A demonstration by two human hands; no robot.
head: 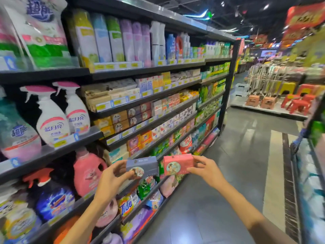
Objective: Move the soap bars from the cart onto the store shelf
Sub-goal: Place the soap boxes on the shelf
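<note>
Two boxed soap bars are being held up side by side in front of the store shelf (154, 95), one in each hand. The left hand (112, 178) is gripping a grey-blue soap box (142, 166), thumb lying across its front lower edge and fingers curled behind its left end. The right hand (204, 169) is pinching a pink soap box (177, 164) by its right end, fingers over the top edge and thumb underneath. The two boxes are sitting just beside each other, a narrow gap showing between them, and both are hanging in the air clear of the shelf edges.

To the right of the shelving, the grey tiled aisle floor (237, 155) is running open toward the far end of the store, with a pale stripe and a dark strip along it. At the far right edge, part of a cart frame (299, 143) is showing, blurred; what is lying in it I cannot tell.

On the shelves, the middle tiers are carrying rows of small soap boxes (133, 113) in brown, yellow, pink and white behind yellow price tags. At left, two white spray bottles (61, 111) with pink triggers are standing upright, and a pink detergent jug (88, 171) is sitting on the tier below. Lower down, an orange Tide bag (126, 206) is leaning among other pouches.
</note>
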